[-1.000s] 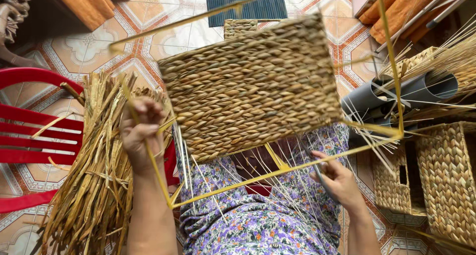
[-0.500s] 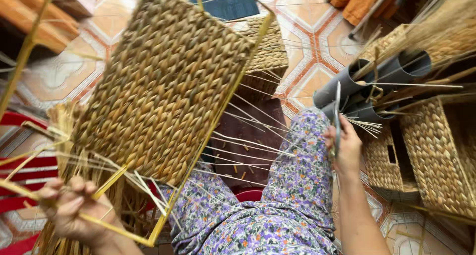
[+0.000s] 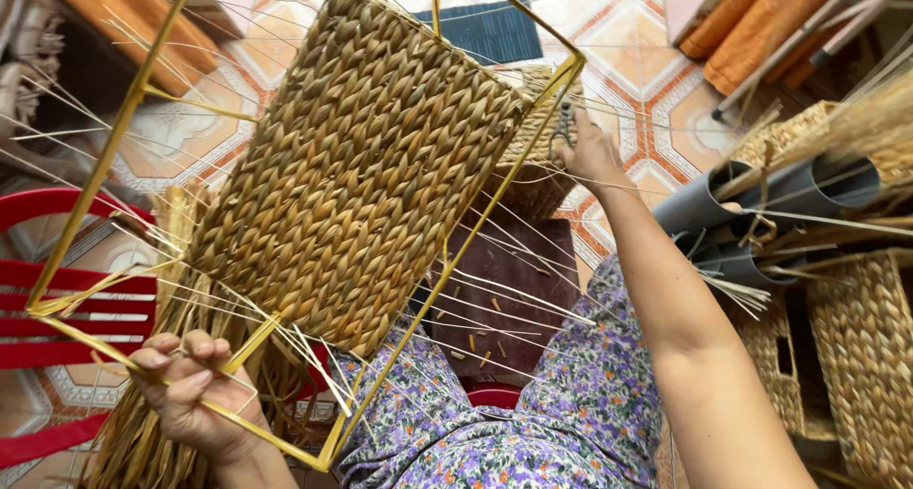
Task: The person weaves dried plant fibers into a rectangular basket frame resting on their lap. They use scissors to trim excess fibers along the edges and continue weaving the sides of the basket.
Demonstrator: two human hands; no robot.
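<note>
I observe the left hand [image 3: 190, 394] closed around the lower bar of a yellow metal frame [image 3: 105, 156], fingers curled over the rod near the bottom edge of the view. The frame carries a woven panel [image 3: 352, 175] of braided straw-coloured fibre, tilted up and across the centre, above the lap. Thin loose strands [image 3: 514, 299] stick out from the panel's lower right edge.

I note the right hand [image 3: 585, 151] raised at the frame's far upper corner, gripping a small pair of scissors [image 3: 563, 126] right against the yellow rod; whether its blades are apart I cannot tell.

A bundle of dried fibre [image 3: 152, 432] hangs beside the left hand. A red plastic chair [image 3: 57, 299] stands to the left. Grey pipes [image 3: 751, 204] lie to the right, with finished woven baskets [image 3: 856, 346] next to them. The floral dress [image 3: 533, 422] covers the lap.
</note>
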